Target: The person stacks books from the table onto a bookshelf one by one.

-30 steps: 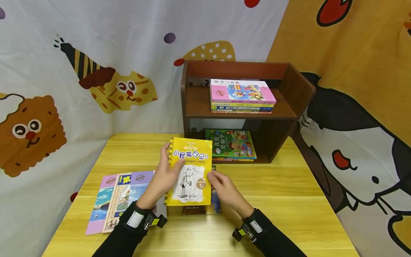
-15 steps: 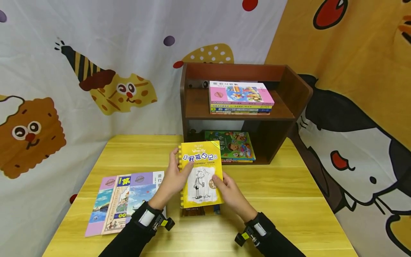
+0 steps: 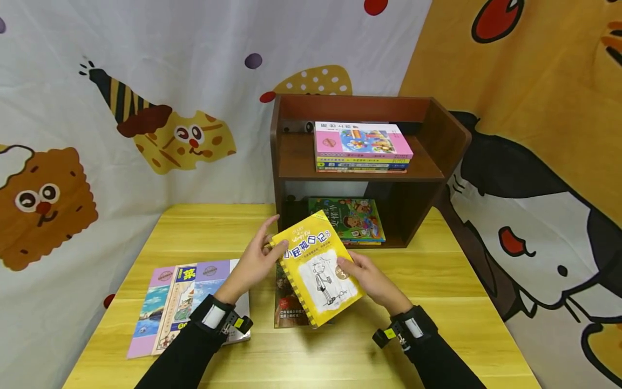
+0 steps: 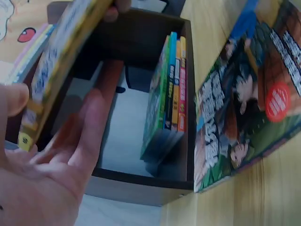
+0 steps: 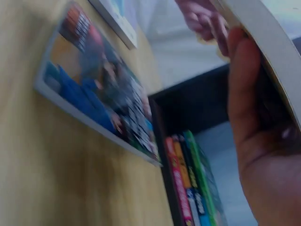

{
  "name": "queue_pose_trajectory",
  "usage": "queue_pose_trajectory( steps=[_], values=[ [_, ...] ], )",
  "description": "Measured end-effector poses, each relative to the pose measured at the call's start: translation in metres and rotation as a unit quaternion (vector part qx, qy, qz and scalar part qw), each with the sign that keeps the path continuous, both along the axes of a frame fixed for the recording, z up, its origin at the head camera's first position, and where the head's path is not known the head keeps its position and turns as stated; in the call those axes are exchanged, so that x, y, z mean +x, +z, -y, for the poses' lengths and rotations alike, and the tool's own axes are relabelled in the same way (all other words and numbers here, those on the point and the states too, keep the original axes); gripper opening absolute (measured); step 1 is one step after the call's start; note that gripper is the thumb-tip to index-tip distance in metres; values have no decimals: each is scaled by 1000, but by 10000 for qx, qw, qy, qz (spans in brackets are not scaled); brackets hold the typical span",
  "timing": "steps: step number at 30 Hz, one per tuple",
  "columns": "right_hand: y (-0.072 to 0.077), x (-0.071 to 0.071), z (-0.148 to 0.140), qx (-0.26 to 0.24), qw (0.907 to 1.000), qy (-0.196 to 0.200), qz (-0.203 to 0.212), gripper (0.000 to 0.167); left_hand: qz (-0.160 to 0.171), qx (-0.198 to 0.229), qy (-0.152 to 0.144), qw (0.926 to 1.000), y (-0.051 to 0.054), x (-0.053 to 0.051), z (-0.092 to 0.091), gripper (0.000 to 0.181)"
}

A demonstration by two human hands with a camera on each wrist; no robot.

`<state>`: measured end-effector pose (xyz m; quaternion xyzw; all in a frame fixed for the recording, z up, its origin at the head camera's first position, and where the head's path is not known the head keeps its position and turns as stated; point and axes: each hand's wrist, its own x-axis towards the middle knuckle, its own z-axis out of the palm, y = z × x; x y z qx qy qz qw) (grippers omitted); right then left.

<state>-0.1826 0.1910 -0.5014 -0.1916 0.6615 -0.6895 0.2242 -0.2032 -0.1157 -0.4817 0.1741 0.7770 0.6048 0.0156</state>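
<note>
A yellow book [image 3: 318, 270] with a drawn figure on its cover is tilted above the table in the head view. My right hand [image 3: 376, 281] pinches its right edge, thumb on the cover and fingers behind. My left hand [image 3: 252, 265] is at the upper left corner; its thumb lies by the spine, and its fingers stretch out straight, partly away from the book, as the left wrist view shows. Beneath the yellow book lies a dark illustrated book [image 3: 290, 310], partly covered; its cover shows more fully in the left wrist view.
A brown two-tier shelf [image 3: 359, 177] stands at the back. Its upper tier bears a pile of books [image 3: 362, 146] with a pink one on top; a green book [image 3: 359, 219] tops the lower pile. Several overlapping books [image 3: 165, 308] lie on the wooden table [image 3: 437, 313] at left.
The yellow book has moved right and turned, its top now leaning left. My left hand has loosened, its index finger extended off the book. The right hand has shifted right with the book.
</note>
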Motion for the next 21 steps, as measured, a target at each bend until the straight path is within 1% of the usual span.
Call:
queue_pose_trajectory(
  steps=[2,4,7,8,10,12,14,18,20,21],
  values=[
    [5,-4,-5,167,9996,224,20,46,-118,-166,-123,9997,0,0,0,68],
    [9,-7,-8,323,9986,417,34,45,-116,-190,-378,9990,1,2,-1,68],
    [15,-12,-12,507,9963,688,-13,42,208,80,-877,9959,5,6,-6,70],
    [16,-14,-13,538,9956,770,-35,41,324,167,-999,9943,7,8,-7,70],
    [19,-17,-14,577,9941,917,-42,40,511,293,-1132,9918,12,11,-9,71],
    [20,-21,-15,591,9927,1050,-38,40,634,305,-1139,9910,14,14,-9,70],
    [21,-24,-16,602,9922,1089,6,40,645,232,-1117,9914,13,16,-9,69],
    [22,-28,-17,741,9919,1030,-9,41,540,109,-1038,9931,1,12,-9,68],
    [21,-30,-17,836,9922,926,-26,41,403,134,-1021,9939,-5,9,-9,68],
    [21,-31,-17,931,9920,845,-98,41,323,153,-1020,9941,-7,7,-8,68]
  ],
)
